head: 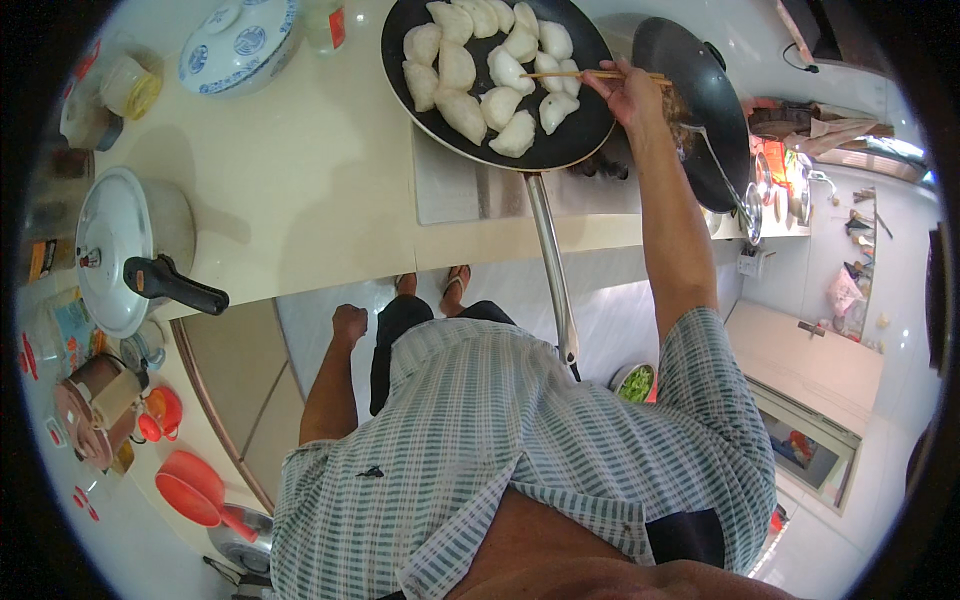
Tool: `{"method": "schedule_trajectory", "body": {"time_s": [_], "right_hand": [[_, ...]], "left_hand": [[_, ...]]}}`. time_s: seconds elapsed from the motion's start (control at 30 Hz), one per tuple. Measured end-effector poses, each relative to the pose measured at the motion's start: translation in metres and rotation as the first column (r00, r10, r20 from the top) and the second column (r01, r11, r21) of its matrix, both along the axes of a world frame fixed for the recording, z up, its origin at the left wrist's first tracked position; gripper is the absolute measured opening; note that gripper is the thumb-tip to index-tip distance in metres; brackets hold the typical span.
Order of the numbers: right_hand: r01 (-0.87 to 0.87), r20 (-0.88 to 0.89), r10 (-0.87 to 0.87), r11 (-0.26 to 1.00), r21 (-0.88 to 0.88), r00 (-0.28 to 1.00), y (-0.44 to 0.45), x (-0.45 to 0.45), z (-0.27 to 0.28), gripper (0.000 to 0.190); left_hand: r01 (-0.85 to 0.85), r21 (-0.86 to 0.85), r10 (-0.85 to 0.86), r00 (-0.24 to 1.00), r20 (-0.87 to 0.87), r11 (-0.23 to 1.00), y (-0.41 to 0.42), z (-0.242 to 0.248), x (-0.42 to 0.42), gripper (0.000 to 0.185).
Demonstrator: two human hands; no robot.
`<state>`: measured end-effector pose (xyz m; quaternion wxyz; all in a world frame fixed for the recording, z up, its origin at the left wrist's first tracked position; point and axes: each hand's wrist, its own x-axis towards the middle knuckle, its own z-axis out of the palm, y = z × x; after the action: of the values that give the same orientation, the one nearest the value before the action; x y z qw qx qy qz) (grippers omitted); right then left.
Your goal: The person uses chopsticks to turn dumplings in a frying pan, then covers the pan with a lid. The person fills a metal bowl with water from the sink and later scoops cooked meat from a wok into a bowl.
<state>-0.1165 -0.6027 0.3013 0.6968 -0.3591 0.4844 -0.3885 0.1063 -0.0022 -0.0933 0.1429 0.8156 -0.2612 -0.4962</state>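
My right hand [626, 94] grips wooden chopsticks [559, 74] above a black frying pan [480, 142]. Their tips are at a white dumpling [507, 71] near the pan's middle; I cannot tell whether they pinch it or only touch it. Several more pale, half-moon dumplings [459, 114] lie in the pan. Its long metal handle [551, 262] points back towards my body. My left hand [349, 324] hangs by my side in front of the counter, fingers curled, with nothing visible in it.
A dark wok [697, 97] with a ladle [724, 169] in it stands right of the pan. On the counter [337, 165] at left are a pressure cooker [124, 247] and a blue-and-white lidded bowl [240, 45]. A red dipper [191, 487] and a bowl of chopped greens [636, 382] sit lower.
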Motion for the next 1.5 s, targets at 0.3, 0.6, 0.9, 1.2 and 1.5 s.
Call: {"method": "schedule_trajectory", "body": {"time_s": [0.3, 0.6, 0.9, 1.2, 1.5], "right_hand": [[-0.089, 0.000, 0.089, 0.996, 0.020, 0.996, 0.009, 0.018, -0.004, 0.027], [-0.468, -0.527, 0.100, 0.617, -0.632, 0.844, 0.121, 0.031, 0.041, 0.031], [-0.573, -0.580, -0.024, 0.129, -0.809, 0.814, 0.148, 0.004, 0.028, 0.018], [-0.352, -0.388, 0.124, 0.721, -0.597, 0.913, 0.105, 0.014, 0.018, 0.030], [-0.727, -0.725, -0.062, -0.015, -0.686, 0.686, 0.150, 0.026, 0.001, 0.019]], "left_hand": [[-0.284, 0.042, 0.284, 0.914, -0.288, 0.958, 0.002, -0.014, 0.007, 0.018], [-0.114, 0.117, 0.134, 0.975, -0.177, 0.987, -0.014, 0.030, 0.009, 0.018], [-0.201, 0.058, 0.208, 0.966, -0.156, 0.978, -0.039, 0.052, 0.005, 0.018], [-0.065, 0.068, 0.067, 0.997, -0.030, 0.996, -0.023, 0.013, 0.010, 0.037], [-0.034, 0.041, 0.036, 0.998, -0.042, 0.999, -0.017, 0.022, 0.011, 0.032]]}}
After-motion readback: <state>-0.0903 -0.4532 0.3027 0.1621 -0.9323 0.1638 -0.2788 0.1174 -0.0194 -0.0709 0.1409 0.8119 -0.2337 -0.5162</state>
